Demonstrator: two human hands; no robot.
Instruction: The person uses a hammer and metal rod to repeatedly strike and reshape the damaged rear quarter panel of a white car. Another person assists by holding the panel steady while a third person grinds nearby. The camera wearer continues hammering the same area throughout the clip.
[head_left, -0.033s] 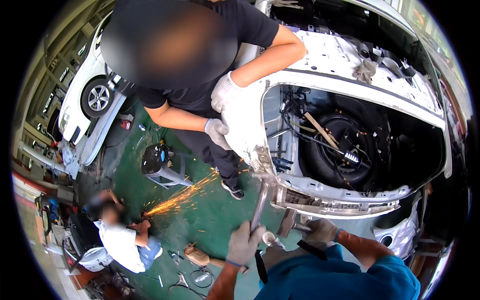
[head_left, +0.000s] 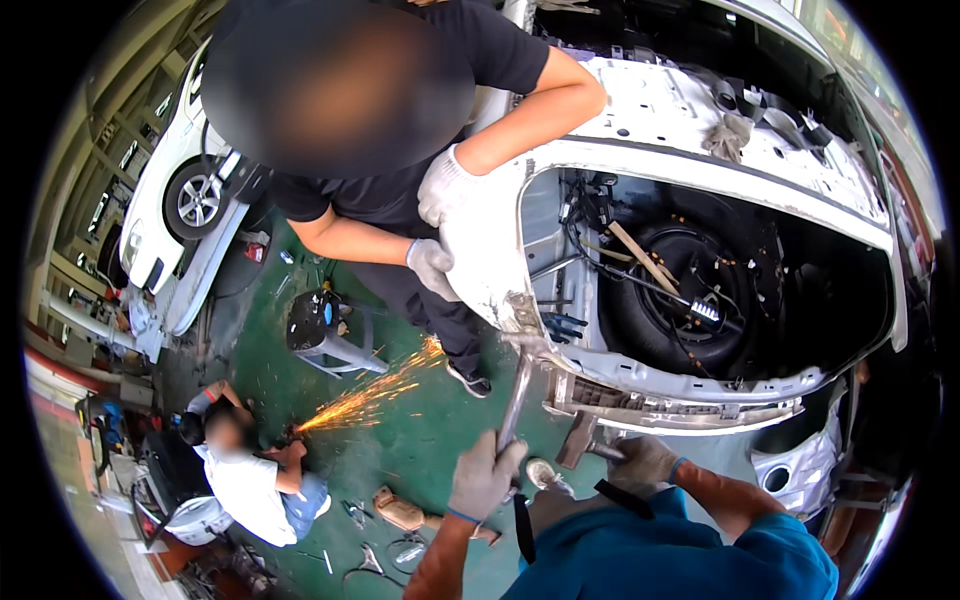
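Note:
My left hand (head_left: 484, 476), in a grey-white work glove, is closed round a long metal-handled tool (head_left: 516, 398) with a crosswise head, like a hammer. Its head rests at or very near the rear corner of a stripped white car body (head_left: 512, 302); contact is hard to tell. In my gloved right hand (head_left: 643, 462) is a hammer (head_left: 577, 441) with a blocky steel head, gripped by its handle just below the rear bumper bar (head_left: 680, 402). Opposite me a co-worker's two gloved hands (head_left: 432, 265) lie on the car's rear side panel.
A spare tyre (head_left: 680, 320) sits in the open boot with cables and a wooden stick. At left a crouching person (head_left: 245, 475) throws sparks (head_left: 365, 400) across the green floor. A stool (head_left: 325, 330), hand tools and a white car (head_left: 160, 215) stand beyond.
My left hand and the head of its tool have shifted slightly up and left towards the car's corner. My right hand and the hammer stay nearly in place.

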